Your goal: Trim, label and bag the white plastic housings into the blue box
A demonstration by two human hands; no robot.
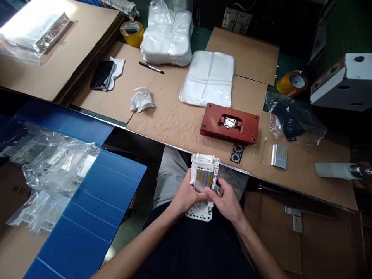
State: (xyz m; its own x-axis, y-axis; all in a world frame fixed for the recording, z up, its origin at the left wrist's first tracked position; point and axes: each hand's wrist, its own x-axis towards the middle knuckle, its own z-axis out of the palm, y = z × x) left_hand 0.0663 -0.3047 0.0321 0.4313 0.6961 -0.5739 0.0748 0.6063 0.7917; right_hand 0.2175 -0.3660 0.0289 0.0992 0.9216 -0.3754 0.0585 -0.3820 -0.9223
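Observation:
Over my lap I hold a white plastic moulded part (204,174) with yellow strips showing in its middle. My left hand (186,195) is closed around its left side. My right hand (226,201) grips its right lower edge, fingers pinched near a small dark piece there. The part's lower end sticks out below my hands. A red fixture block (229,124) with a small metal insert lies on the cardboard just beyond the part.
Cardboard (174,116) covers the bench. White bag stacks (209,77), a pen (151,68), tape rolls (132,33), a phone (101,74), a crumpled cloth (141,99), a silver piece (279,155) and a swab (264,149) lie on it. Left, a blue bin (95,217) holds bagged parts (52,166).

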